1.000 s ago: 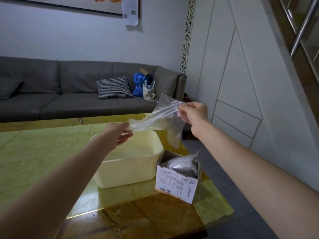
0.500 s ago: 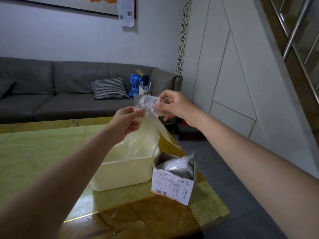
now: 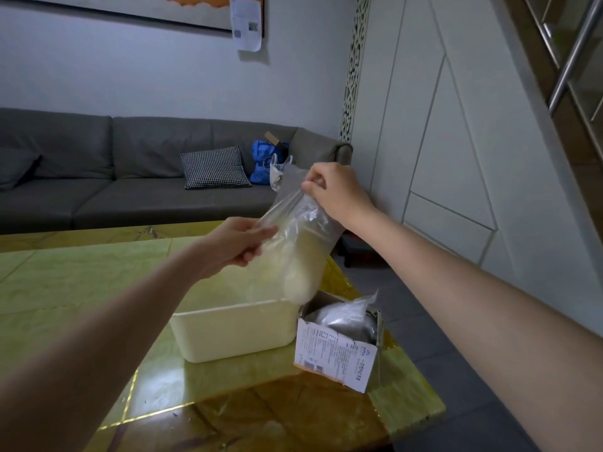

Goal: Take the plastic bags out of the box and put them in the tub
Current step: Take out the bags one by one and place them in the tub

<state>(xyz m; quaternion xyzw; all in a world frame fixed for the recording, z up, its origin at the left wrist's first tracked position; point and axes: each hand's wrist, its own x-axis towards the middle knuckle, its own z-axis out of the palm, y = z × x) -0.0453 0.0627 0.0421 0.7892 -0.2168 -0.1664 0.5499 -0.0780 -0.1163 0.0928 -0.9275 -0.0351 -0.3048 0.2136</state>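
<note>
Two hands pinch one plastic bag (image 3: 301, 243), hanging lengthwise seemingly above the tub (image 3: 235, 331): right hand (image 3: 336, 190) highest, left hand (image 3: 239, 244) lower.

Both hands are up over the tub (image 3: 228, 334): the right hand (image 3: 336, 190) pinches the top edge of a clear plastic bag (image 3: 303, 243), the left hand (image 3: 238, 246) grips its lower left side, and the bag hangs slanted above the cream tub. Just right of the tub, the opened box (image 3: 336, 353) sits on the glossy green surface (image 3: 81, 282), more bags (image 3: 346, 314) bunched inside.
</note>
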